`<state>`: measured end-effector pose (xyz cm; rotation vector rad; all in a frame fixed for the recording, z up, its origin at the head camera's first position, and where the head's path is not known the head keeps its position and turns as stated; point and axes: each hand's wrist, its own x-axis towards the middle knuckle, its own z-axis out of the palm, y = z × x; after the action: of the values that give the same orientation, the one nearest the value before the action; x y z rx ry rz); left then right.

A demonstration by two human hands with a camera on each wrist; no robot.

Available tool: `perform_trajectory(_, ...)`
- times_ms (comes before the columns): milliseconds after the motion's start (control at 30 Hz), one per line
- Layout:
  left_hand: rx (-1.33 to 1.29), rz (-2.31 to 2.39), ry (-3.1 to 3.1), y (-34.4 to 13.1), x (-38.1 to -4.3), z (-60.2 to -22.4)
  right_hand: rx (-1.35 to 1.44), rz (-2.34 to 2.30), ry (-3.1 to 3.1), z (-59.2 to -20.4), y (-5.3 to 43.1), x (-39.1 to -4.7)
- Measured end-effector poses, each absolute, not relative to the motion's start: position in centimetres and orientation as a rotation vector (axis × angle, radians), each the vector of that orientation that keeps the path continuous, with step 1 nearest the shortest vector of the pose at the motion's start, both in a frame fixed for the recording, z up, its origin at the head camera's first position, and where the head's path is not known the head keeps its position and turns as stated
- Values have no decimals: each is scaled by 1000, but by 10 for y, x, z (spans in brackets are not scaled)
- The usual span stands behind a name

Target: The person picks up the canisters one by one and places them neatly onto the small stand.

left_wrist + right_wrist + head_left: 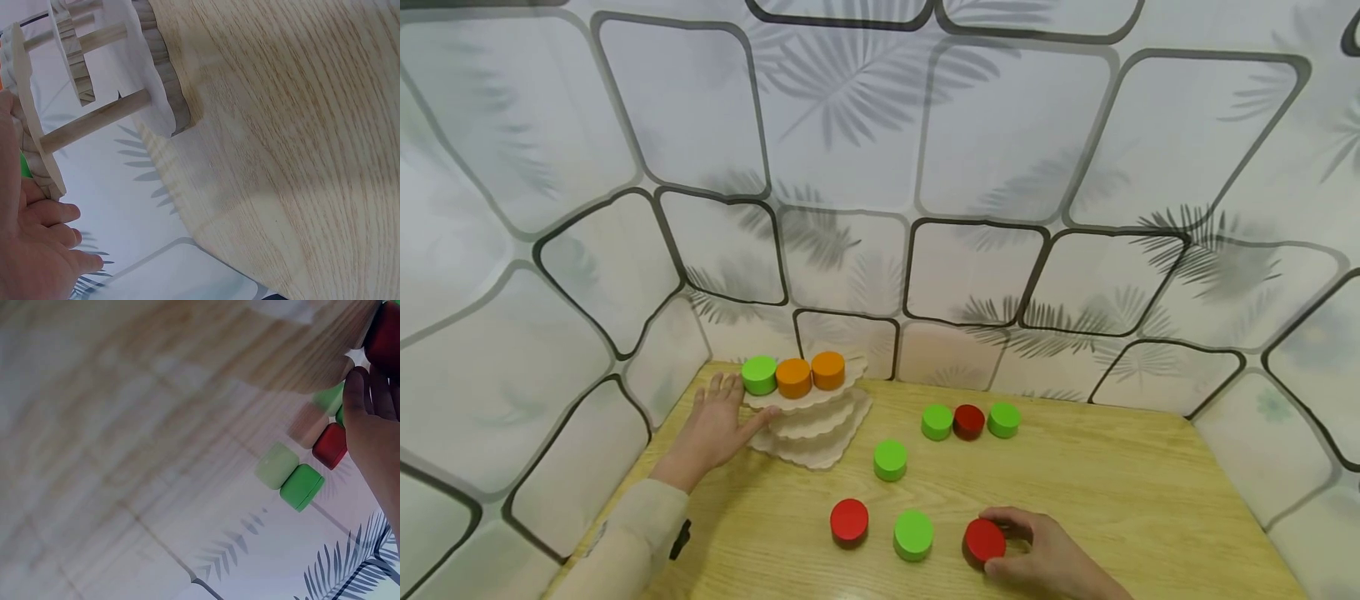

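Observation:
On the right, my right hand (1037, 554) pinches a red cylinder (984, 542) between thumb and fingers, low over the table or on it. In the right wrist view that cylinder (384, 340) is partly cut off at the corner. My left hand (718, 425) rests with extended fingers against the left edge of a pale scalloped three-tier stand (812, 450). On its top tier sit a green cylinder (759, 376) and two orange cylinders, one in the middle (793, 378) and one at the right (828, 371). Wooden posts (94, 122) join the tiers in the left wrist view.
On the wooden table (1097, 500), a red cylinder (849, 522) and a green cylinder (913, 535) lie left of my right hand. Another green one (890, 460) sits farther back. Behind stands a green-red-green row around a dark red cylinder (968, 422). Patterned cloth walls (985, 275) enclose the table.

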<state>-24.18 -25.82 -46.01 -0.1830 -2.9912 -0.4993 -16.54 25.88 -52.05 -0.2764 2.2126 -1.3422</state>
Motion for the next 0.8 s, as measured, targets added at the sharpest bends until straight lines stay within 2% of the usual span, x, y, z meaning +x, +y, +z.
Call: perform_trajectory(800,-184,-494,-2987,-257,-241,-459,-360,-1314,2289,-524,258,-167)
